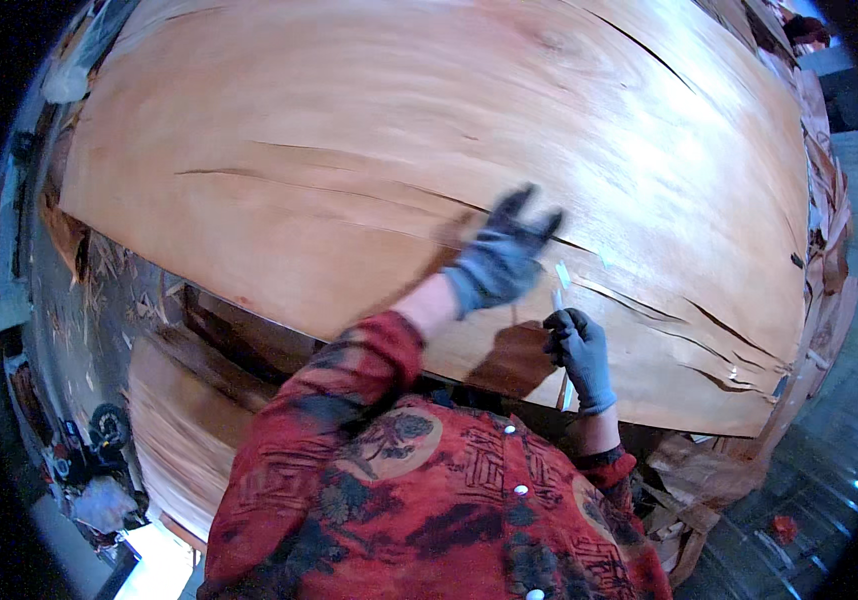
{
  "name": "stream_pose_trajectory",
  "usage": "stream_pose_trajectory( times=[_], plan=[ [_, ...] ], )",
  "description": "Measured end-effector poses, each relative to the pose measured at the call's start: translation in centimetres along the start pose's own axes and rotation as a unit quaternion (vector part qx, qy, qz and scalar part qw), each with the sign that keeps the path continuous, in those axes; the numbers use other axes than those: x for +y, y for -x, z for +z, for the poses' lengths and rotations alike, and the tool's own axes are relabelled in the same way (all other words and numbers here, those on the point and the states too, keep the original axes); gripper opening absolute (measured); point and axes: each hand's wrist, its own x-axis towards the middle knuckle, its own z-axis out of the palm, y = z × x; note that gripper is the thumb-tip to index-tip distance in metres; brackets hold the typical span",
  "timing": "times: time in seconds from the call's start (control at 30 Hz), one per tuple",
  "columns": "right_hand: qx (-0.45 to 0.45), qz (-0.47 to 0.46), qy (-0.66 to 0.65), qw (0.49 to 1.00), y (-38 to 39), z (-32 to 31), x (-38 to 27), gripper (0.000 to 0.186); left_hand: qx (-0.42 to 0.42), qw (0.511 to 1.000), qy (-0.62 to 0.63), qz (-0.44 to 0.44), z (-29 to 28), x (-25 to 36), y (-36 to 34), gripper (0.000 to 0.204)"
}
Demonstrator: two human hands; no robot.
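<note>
A large thin sheet of wood veneer lies before me, with long dark splits running along its grain. My left hand, in a grey glove with black fingers, is over the middle split, its fingers spread and slightly blurred. It appears to hold nothing. Closer to the sheet's near edge, my right hand, in a matching glove, is closed in a pinch. A narrow pale strip, perhaps tape, shows below it; its upper end seems to stick out above the fingers. Small pale blue pieces lie on the veneer close by.
More splits open toward the sheet's right end. Torn veneer scraps line the right side. Below left stands a stack of veneer, with wood chips scattered on a dark surface behind it. Ridged metal flooring shows at right.
</note>
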Motion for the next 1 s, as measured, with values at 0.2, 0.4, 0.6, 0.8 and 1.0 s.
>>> stream_pose_trajectory(
  times=[0.2, 0.4, 0.6, 0.8, 1.0],
  plan=[
    [-0.11, -0.073, 0.095, 0.987, -3.9, 4.3, -5.5, 0.026, 0.096, 0.971, -0.205, -0.076, -9.1, -11.4, 7.4, 0.089],
    [-0.179, -0.183, 0.34, 0.905, -12.1, 8.6, -11.5, 0.033, 0.044, 0.969, -0.225, -0.092, -9.7, -12.0, 7.4, 0.053],
    [-0.235, -0.166, 0.474, 0.832, -16.2, 14.2, -14.1, 0.035, 0.051, 0.975, -0.196, -0.096, -10.4, -11.6, 6.8, 0.044],
    [-0.173, -0.163, 0.596, 0.767, -16.9, 15.8, -14.8, 0.045, 0.039, 0.975, -0.207, -0.077, -10.5, -12.0, 6.9, 0.042],
    [-0.157, -0.126, 0.625, 0.755, -16.4, 14.2, -15.8, 0.05, 0.038, 0.98, -0.172, -0.094, -11.1, -11.2, 6.5, 0.037]
  ],
)
